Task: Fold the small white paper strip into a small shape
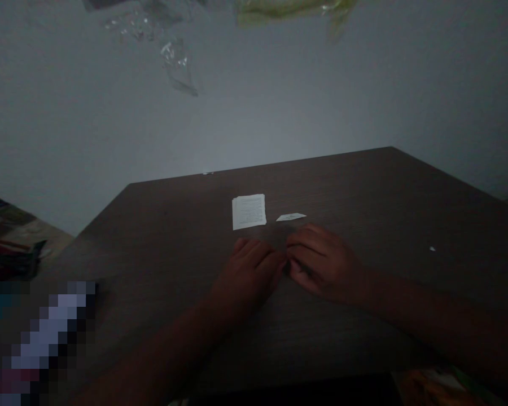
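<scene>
My left hand (252,268) and my right hand (319,259) rest close together on the dark wooden table (364,186), fingertips meeting near the middle. Both hands have their fingers curled inward as in a pinch; whatever lies between them is hidden in the dim light. Just beyond the hands lies a folded white printed paper (249,211), and to its right a small white paper scrap (290,217). Neither hand touches these papers.
A tiny white speck (432,248) lies on the table at the right. Crumpled clear plastic (173,53) and something yellowish (288,8) hang at the top against the grey wall. Colourful clutter (8,248) sits at the left, beyond the table edge.
</scene>
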Action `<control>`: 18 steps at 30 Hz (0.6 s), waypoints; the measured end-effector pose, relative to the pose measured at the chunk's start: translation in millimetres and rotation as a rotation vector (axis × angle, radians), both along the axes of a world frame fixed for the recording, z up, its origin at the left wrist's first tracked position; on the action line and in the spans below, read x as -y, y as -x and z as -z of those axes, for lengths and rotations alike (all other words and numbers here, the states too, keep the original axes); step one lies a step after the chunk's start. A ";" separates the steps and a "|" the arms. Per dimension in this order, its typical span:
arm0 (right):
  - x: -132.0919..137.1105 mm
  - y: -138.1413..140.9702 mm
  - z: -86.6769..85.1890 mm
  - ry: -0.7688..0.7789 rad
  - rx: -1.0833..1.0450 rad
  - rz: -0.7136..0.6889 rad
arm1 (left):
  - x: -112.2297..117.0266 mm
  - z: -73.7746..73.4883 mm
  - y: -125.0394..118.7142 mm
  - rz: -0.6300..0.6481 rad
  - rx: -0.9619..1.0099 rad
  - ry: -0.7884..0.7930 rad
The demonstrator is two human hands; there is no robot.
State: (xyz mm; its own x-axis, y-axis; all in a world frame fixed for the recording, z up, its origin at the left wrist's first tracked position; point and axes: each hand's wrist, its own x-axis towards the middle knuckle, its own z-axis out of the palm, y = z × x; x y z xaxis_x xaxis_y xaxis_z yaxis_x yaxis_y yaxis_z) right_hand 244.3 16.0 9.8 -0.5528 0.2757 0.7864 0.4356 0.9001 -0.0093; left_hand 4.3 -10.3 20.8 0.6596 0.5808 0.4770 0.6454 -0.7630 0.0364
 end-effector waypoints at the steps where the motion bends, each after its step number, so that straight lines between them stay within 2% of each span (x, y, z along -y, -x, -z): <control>1: -0.1 0.6 0.1 -0.013 -0.002 0.009 | 0.0 0.6 -0.5 0.005 0.019 -0.026; 7: 0.2 2.9 1.7 -0.043 0.035 0.091 | -0.1 1.3 -2.9 0.065 0.093 -0.170; 12: -10.8 -9.3 6.2 -0.024 0.052 0.157 | -1.5 -0.5 1.6 0.055 0.121 -0.204; 15: -20.4 -18.1 9.1 0.082 0.063 0.218 | -4.7 2.4 5.9 0.022 0.090 -0.190; 18: -24.0 -20.1 11.5 0.223 0.070 0.215 | -7.1 7.6 6.7 -0.026 -0.011 -0.105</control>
State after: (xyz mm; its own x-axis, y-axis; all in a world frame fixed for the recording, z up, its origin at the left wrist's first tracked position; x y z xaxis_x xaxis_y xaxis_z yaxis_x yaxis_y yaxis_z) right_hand 264.4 40.0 -1.7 -0.5135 0.5535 0.6557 0.6224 0.7663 -0.1595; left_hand -2.4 -3.2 13.2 0.6504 0.5450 0.5291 0.6649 -0.7453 -0.0497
